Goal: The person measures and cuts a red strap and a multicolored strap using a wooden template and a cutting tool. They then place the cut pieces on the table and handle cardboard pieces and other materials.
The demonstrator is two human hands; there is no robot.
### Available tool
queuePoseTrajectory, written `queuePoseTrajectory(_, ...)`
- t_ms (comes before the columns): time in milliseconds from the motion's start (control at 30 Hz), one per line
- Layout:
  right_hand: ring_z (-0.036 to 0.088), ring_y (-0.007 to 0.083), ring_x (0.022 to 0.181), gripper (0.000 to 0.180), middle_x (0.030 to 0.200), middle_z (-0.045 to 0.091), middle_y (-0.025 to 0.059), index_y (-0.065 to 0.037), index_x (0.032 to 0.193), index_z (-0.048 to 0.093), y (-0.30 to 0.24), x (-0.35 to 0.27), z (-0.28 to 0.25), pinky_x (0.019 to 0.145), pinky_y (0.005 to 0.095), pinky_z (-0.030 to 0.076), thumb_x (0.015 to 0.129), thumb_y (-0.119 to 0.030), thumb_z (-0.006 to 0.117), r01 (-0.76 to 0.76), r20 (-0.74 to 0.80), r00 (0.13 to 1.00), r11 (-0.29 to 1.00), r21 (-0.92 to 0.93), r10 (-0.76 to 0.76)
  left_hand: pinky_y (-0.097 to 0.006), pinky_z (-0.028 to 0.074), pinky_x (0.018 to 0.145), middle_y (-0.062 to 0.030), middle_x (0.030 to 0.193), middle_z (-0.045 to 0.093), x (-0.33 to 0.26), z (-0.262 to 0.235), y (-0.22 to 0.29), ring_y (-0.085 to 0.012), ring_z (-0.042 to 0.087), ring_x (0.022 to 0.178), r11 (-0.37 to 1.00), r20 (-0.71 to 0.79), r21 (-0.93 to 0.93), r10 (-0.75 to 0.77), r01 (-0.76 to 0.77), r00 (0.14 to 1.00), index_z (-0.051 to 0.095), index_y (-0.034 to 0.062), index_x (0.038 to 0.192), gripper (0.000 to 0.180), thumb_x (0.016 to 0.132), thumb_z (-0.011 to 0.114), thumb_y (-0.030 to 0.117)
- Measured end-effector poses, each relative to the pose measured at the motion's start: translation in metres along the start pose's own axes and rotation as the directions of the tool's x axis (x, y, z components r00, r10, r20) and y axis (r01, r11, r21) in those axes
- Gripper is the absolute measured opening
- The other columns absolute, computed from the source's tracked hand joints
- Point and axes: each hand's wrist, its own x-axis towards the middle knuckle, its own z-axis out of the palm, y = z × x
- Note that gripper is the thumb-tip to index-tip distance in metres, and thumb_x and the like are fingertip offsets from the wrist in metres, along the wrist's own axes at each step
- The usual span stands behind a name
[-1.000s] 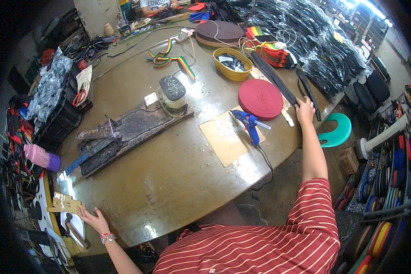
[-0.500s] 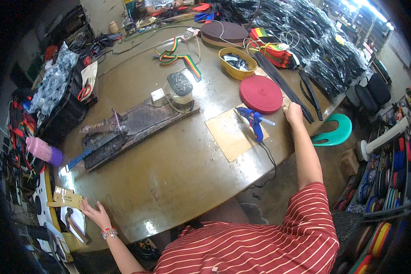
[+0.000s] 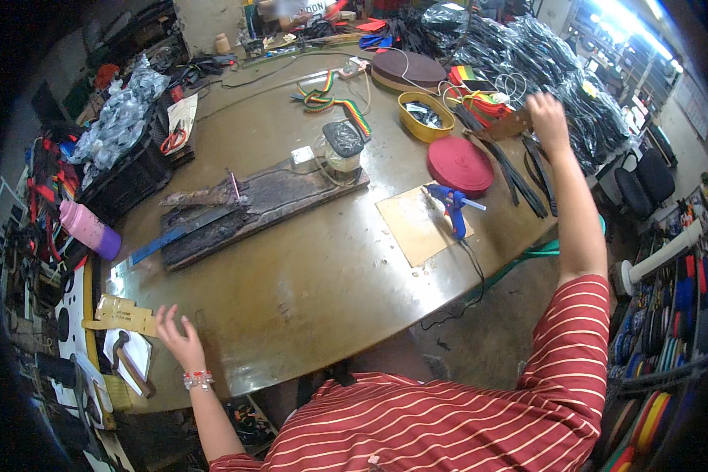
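My right hand (image 3: 548, 119) is raised over the far right of the table, its fingers closed on the edge of a flat brown piece (image 3: 510, 126). I cannot make out what the piece is made of. Below it lie black straps (image 3: 519, 185) and a flat red roll of webbing (image 3: 460, 165). At the near left, my left hand (image 3: 179, 338) has its fingers apart and holds nothing. Beside its fingertips is a tan cut-out template (image 3: 126, 317). A hammer (image 3: 126, 362) rests on a white sheet next to it.
A blue glue gun (image 3: 452, 211) sits on a tan board (image 3: 405, 232), its cord running off the table edge. Further left are a dark wooden plank (image 3: 212, 244), a lidded jar (image 3: 344, 157) and a pink-purple bottle (image 3: 90, 228). A yellow bowl (image 3: 429, 132) stands behind the roll.
My right hand has moved up and away from beside the red roll, and the brown piece now shows in it. My left hand has lifted slightly from beside the template. The view has shifted.
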Motion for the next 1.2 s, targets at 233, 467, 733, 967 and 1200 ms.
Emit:
queuePoseTrajectory(233,0.06,0.026,0.078,0.035,0.087,0.062,0.0115,-0.005,0.106,0.06,-0.12,-0.007,-0.225,0.066,0.0382,0.048,0.071,-0.006,0.067,0.235,-0.464,0.883,0.787,0.571,0.074,-0.033,0.053,0.079,-0.0153,0.108,0.06,0.012,-0.008,0.132,-0.0215,0.062,0.095,0.281,0.69,-0.724,0.264,0.63,0.675,0.05,-0.0032,0.117,0.039,0.094,0.048,0.029)
queuePoseTrajectory(467,0.056,0.0188,0.082,0.026,0.084,0.055,0.0054,-0.005,0.092,0.058,-0.339,-0.108,-0.322,0.068,0.0296,0.046,0.072,-0.021,0.055,0.637,-0.532,0.718,0.117,0.762,-0.448,-0.031,0.046,0.09,-0.0081,0.116,0.056,0.013,0.033,0.159,-0.0163,0.057,0.102,0.305,0.87,-0.396,0.427,0.866,0.248,0.041,0.0003,0.128,0.053,0.087,0.061,0.027)
queuePoseTrajectory(733,0.062,0.0291,0.082,0.02,0.085,0.062,0.0141,-0.006,0.093,0.065,-0.13,-0.019,-0.072,0.07,0.0383,0.048,0.076,-0.008,0.055,0.036,-0.184,0.968,0.633,0.774,0.17,-0.036,0.043,0.093,-0.017,0.112,0.058,0.041,0.021,0.087,-0.029,0.055,0.107,0.96,0.95,-0.279,0.276,-0.001,0.147,0.048,0.0025,0.122,0.057,0.076,0.071,0.026)
queuePoseTrajectory(967,0.06,0.0366,0.089,0.018,0.091,0.063,0.0213,-0.005,0.088,0.063,-0.076,-0.176,0.125,0.079,0.0433,0.047,0.075,-0.016,0.066,-0.825,0.546,0.565,0.415,0.383,0.619,-0.038,0.04,0.092,-0.0141,0.101,0.052,0.027,0.039,0.102,-0.0314,0.05,0.102,0.912,0.734,-0.354,0.408,-0.207,0.543,0.051,0.0043,0.12,0.051,0.074,0.067,0.019)
queuePoseTrajectory(1200,0.062,0.0365,0.089,0.017,0.094,0.065,0.0197,-0.005,0.085,0.064,-0.045,-0.181,0.106,0.078,0.0442,0.049,0.078,-0.02,0.065,-0.869,0.69,0.395,0.491,0.065,0.607,-0.038,0.04,0.087,-0.0124,0.097,0.051,0.0,0.055,0.103,-0.0294,0.049,0.096,0.93,0.574,-0.339,0.322,-0.139,0.753,0.056,0.0039,0.113,0.045,0.072,0.067,0.019)
